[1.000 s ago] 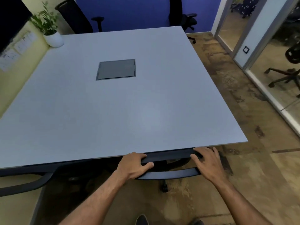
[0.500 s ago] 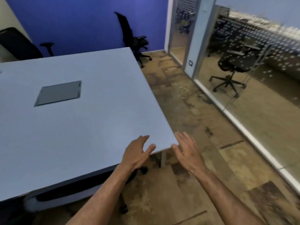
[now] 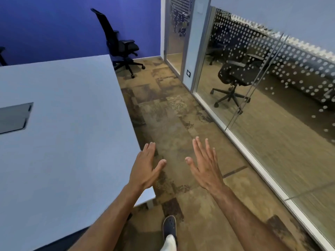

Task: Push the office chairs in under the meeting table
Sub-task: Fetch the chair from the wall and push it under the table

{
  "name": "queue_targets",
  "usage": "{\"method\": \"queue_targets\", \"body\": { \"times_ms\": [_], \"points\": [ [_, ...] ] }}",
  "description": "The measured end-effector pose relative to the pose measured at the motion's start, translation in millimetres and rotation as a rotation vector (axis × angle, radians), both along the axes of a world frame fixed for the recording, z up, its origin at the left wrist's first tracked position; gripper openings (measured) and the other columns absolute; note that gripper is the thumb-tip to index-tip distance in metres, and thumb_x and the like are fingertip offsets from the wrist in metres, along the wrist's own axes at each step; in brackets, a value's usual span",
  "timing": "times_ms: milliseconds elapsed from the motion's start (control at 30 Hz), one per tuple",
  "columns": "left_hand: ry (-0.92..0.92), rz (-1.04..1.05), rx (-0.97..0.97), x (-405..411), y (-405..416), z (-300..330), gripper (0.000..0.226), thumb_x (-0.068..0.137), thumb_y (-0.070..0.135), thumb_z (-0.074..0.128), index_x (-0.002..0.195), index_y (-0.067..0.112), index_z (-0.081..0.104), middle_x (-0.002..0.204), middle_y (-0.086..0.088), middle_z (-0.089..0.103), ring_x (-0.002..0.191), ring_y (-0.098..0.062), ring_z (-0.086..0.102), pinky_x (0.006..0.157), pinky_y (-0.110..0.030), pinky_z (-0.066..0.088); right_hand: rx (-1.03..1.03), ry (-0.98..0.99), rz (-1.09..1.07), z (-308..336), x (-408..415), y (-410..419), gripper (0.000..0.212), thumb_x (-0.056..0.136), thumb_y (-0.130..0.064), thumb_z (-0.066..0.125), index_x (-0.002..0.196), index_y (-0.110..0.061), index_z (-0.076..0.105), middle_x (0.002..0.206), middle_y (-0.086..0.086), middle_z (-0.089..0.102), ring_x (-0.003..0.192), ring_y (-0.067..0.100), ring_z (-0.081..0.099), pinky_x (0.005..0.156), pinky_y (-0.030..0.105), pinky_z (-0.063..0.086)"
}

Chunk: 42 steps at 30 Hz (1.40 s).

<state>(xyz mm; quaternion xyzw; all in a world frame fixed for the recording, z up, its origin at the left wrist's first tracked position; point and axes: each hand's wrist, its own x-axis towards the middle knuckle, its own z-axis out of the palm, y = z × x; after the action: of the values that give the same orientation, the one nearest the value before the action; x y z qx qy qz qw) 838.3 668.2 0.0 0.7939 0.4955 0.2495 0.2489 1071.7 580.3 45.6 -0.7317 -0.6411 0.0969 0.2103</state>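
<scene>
The pale grey meeting table [image 3: 72,142] fills the left half of the view. A black office chair [image 3: 119,46] stands pulled out beyond the table's far right corner, against the blue wall. At the far left edge a sliver of another black chair [image 3: 2,55] shows. My left hand [image 3: 146,169] hovers open over the table's right near corner, holding nothing. My right hand [image 3: 204,165] hangs open over the carpet, fingers spread. The chair at the table's near edge is mostly hidden under it and behind my left arm.
A glass partition [image 3: 272,109] with a white base rail runs along the right side; behind it stands another black chair [image 3: 235,77]. Brown patterned carpet [image 3: 174,113] forms an aisle between table and glass. My shoe [image 3: 169,227] shows below. A grey cable hatch [image 3: 14,116] sits in the tabletop.
Both hands have let go of the chair back at the table's near edge and opened. My view has swung right along the table's side toward the far chair.
</scene>
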Motion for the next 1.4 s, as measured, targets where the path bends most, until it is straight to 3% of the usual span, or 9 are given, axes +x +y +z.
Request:
{"method": "queue_targets", "body": {
  "times_ms": [367,500,733,1067,1300,1400],
  "points": [
    [-0.029,0.099,-0.044,112,199,3,0.081,0.095,0.08,0.031,0.161,0.036,0.012,0.167,0.018,0.01,0.152,0.002,-0.001,0.124,-0.037,0.005,-0.022,0.005,0.015,-5,138,215,0.072,0.099,-0.069,0.014,0.16,-0.034,-0.005,0.168,-0.017,-0.011,0.152,0.01,-0.023,0.122,0.043,-0.009],
    [0.004,0.137,-0.034,148,279,-2,0.083,0.096,0.079,0.029,0.162,0.031,0.014,0.169,0.013,0.011,0.153,0.0,-0.003,0.126,-0.042,0.005,-0.015,0.061,0.061,-22,181,309,0.072,0.099,-0.069,0.018,0.159,-0.037,-0.005,0.169,-0.016,-0.005,0.153,0.009,-0.017,0.125,0.045,0.003],
    [0.019,0.265,0.003,211,419,18,0.086,0.096,0.077,0.027,0.163,0.024,0.013,0.169,0.007,0.011,0.153,-0.002,-0.004,0.125,-0.036,-0.001,0.007,0.05,0.208,-19,243,490,0.076,0.097,-0.071,0.013,0.16,-0.03,-0.003,0.169,-0.011,-0.002,0.154,0.01,-0.014,0.125,0.044,0.003],
    [-0.022,0.419,0.053,235,630,42,0.082,0.099,0.073,0.033,0.162,0.025,0.013,0.169,0.01,0.011,0.152,0.001,-0.005,0.123,-0.029,-0.005,0.039,0.106,0.402,-11,238,751,0.074,0.099,-0.068,0.022,0.161,-0.032,0.001,0.17,-0.01,0.004,0.155,0.012,-0.008,0.124,0.052,0.015],
    [-0.017,0.39,0.03,196,823,39,0.084,0.097,0.075,0.031,0.162,0.024,0.014,0.169,0.006,0.013,0.153,-0.003,-0.002,0.126,-0.039,0.0,0.082,0.102,0.349,-6,200,950,0.074,0.101,-0.061,0.029,0.161,-0.027,0.004,0.17,-0.009,0.004,0.155,0.012,-0.006,0.125,0.048,0.011],
    [0.012,0.381,0.043,171,908,47,0.083,0.097,0.076,0.031,0.162,0.027,0.014,0.169,0.007,0.014,0.152,-0.001,-0.003,0.125,-0.036,-0.001,0.094,0.111,0.33,7,180,1029,0.075,0.1,-0.063,0.027,0.161,-0.027,0.004,0.169,-0.01,0.002,0.155,0.011,-0.006,0.126,0.041,0.007]
  ]
}}
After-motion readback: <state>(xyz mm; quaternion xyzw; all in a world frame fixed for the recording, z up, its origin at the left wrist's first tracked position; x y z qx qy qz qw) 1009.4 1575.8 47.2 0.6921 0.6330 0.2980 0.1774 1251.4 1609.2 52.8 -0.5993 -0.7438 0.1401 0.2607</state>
